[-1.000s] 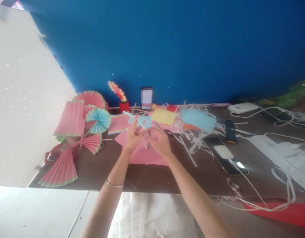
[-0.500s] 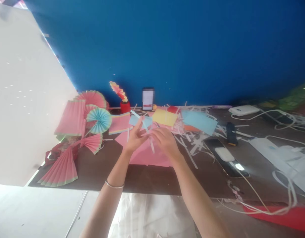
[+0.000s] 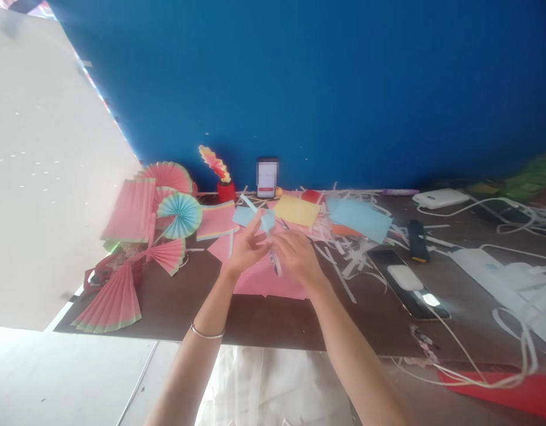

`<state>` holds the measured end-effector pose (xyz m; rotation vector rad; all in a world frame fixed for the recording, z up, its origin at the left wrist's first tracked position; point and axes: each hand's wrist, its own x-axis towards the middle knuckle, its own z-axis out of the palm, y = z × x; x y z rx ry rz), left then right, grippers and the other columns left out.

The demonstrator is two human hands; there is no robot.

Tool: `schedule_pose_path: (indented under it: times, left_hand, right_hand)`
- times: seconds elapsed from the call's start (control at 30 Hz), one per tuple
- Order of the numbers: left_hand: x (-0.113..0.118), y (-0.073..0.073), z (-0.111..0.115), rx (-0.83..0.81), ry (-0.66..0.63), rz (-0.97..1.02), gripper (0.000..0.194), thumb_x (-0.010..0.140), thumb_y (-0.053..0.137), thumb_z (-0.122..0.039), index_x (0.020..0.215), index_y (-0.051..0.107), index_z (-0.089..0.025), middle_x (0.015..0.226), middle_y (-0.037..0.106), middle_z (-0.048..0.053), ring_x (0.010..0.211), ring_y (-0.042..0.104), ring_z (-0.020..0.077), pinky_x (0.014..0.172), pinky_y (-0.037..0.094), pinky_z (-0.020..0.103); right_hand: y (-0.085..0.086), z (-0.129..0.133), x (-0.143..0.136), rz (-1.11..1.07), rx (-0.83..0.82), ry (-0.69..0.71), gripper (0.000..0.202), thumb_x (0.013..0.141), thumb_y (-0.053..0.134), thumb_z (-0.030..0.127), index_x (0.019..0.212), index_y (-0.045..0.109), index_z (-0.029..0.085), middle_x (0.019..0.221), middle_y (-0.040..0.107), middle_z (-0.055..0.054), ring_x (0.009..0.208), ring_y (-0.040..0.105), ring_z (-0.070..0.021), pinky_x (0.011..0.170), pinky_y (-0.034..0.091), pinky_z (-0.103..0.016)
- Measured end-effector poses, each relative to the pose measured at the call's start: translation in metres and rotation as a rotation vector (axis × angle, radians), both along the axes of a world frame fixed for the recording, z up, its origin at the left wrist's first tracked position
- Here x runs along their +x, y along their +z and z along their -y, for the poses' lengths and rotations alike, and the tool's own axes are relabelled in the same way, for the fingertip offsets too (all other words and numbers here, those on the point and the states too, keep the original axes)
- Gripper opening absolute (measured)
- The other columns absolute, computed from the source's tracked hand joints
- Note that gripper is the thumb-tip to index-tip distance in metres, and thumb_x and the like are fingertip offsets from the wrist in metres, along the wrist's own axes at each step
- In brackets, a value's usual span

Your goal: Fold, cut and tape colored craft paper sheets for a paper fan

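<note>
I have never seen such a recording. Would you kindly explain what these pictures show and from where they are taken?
There is no machine: these are a person's bare left hand and right hand. One camera, worn on the head, looks forward and down at them. The right hand seems to pinch a narrow pale strip; the left is beside it, its exact grip unclear. Beneath lies pink paper on a dark table. Pleated fans are toward the left; loose white strips and a phone lie toward the right.
</note>
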<state>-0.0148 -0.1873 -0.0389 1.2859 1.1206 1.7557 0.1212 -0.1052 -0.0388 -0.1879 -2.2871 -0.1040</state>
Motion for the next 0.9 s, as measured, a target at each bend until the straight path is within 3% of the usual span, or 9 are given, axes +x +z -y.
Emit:
schedule_pose_path:
  times: [0.13, 0.5, 0.9]
  left_hand:
    - [0.001, 0.001, 0.0, 0.015, -0.002, -0.057, 0.074, 0.076, 0.065, -0.024, 0.137, 0.027, -0.043, 0.149, 0.024, -0.002, 0.133, 0.032, 0.0271, 0.107, 0.033, 0.048]
    - [-0.001, -0.003, -0.003, 0.027, 0.006, -0.092, 0.073, 0.076, 0.065, -0.031, 0.138, 0.027, -0.04, 0.15, 0.025, -0.001, 0.139, 0.016, 0.0283, 0.104, 0.038, 0.043]
    - [-0.006, -0.009, -0.006, -0.012, 0.027, -0.077, 0.074, 0.073, 0.067, -0.034, 0.137, 0.03, -0.039, 0.15, 0.022, 0.001, 0.139, 0.014, 0.0278, 0.107, 0.032, 0.044]
  right_hand:
    - [0.001, 0.0, -0.003, -0.072, 0.03, -0.048, 0.019, 0.088, 0.041, 0.012, 0.096, 0.057, 0.018, 0.088, 0.065, -0.008, 0.085, 0.06, -0.0208, 0.079, 0.045, -0.038]
    - [0.005, -0.002, -0.011, -0.173, 0.09, -0.129, 0.018, 0.082, 0.043, 0.006, 0.093, 0.051, 0.017, 0.085, 0.064, -0.007, 0.082, 0.058, -0.0194, 0.078, 0.042, -0.035]
    - [0.012, -0.004, -0.022, -0.082, 0.096, -0.183, 0.022, 0.077, 0.04, 0.002, 0.088, 0.051, 0.017, 0.085, 0.062, -0.007, 0.083, 0.056, -0.0201, 0.083, 0.036, -0.036]
